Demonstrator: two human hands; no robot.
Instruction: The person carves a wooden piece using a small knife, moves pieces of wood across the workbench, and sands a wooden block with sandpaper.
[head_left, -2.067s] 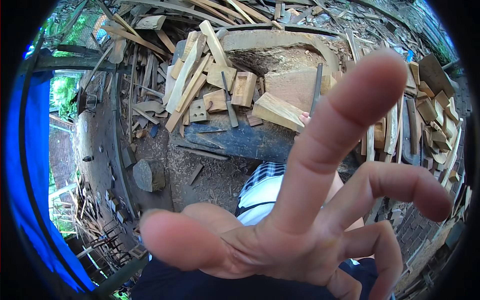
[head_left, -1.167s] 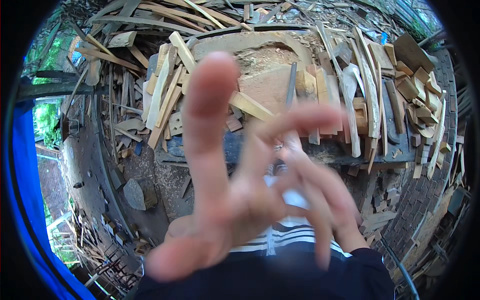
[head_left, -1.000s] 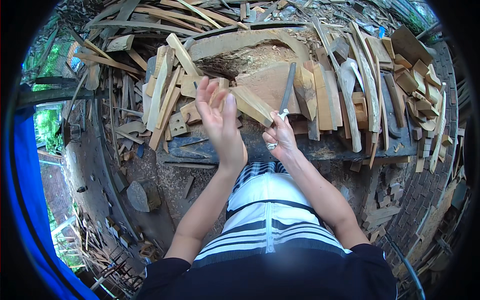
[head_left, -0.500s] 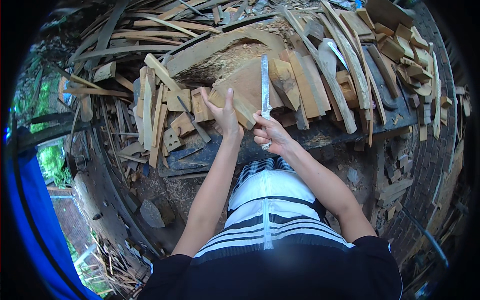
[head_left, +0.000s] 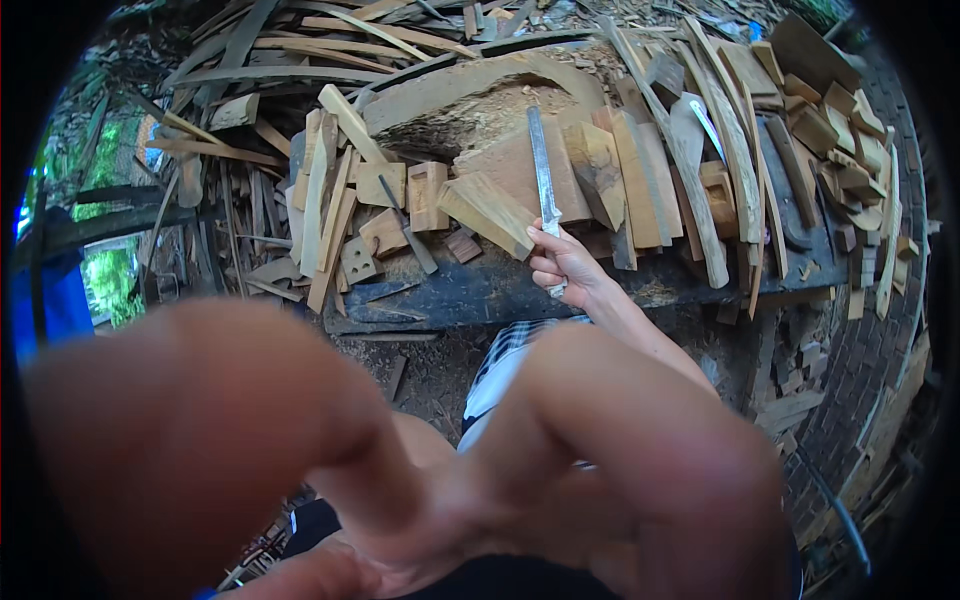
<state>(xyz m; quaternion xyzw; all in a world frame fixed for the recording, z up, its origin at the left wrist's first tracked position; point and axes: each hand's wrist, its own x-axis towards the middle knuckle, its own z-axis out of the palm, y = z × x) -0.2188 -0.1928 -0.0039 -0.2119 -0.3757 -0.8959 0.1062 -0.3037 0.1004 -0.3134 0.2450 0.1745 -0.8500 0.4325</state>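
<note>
My right hand (head_left: 568,268) is closed around the pale, wrapped-looking lower end of a long, narrow metal blade (head_left: 543,165). The blade points away from me over the workbench; its exact kind is unclear. Just left of the grip, a tapered wooden block (head_left: 485,212) lies with its near end by my fingers. Very close to the view, large and blurred, my left hand (head_left: 440,490) is raised with bent fingers apart. Nothing shows between those fingers, though their tips are hard to make out.
The dark workbench (head_left: 460,297) carries several wood pieces, including a squared block (head_left: 429,196) and a small block with holes (head_left: 358,262). A thin dark tool (head_left: 408,228) lies among them. Wood offcuts (head_left: 835,125) heap at the far right, and long strips (head_left: 300,70) pile beyond the bench.
My left hand has left the tapered block and come up close to the view. The block now rests on the bench. My right hand still holds the blade.
</note>
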